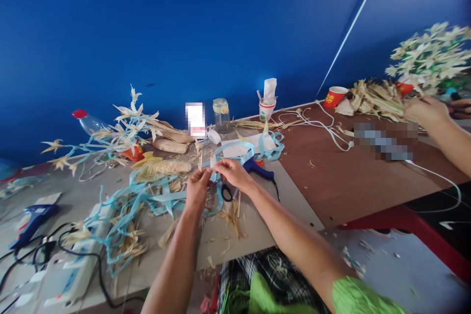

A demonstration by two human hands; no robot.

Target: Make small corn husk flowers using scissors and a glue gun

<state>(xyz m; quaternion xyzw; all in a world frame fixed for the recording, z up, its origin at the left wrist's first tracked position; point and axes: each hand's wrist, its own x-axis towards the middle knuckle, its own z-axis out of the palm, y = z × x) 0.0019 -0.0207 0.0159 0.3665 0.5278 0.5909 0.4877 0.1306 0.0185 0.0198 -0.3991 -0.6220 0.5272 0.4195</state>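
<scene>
My left hand (pixel 199 185) and my right hand (pixel 234 173) meet above the table, fingertips pinched close together. A small pale piece of corn husk (pixel 212 159) stands up from between the fingertips. Which fingers bear most of it I cannot tell. Just under my right hand lie scissors with black handles (pixel 226 193), partly covered. Beyond that wrist rests a blue glue gun (pixel 262 169). Light-blue ribbon (pixel 167 201) lies tangled to the left of my hands, beside a pale husk bundle (pixel 171 167).
Husk flowers on blue stems (pixel 134 120) lean from a red cup at left. A second glue gun (pixel 37 218) and a power strip (pixel 83 265) with cables lie front left. A jar (pixel 221 115) stands behind. At right, another person's hand (pixel 427 112) works near piled husks (pixel 379 100).
</scene>
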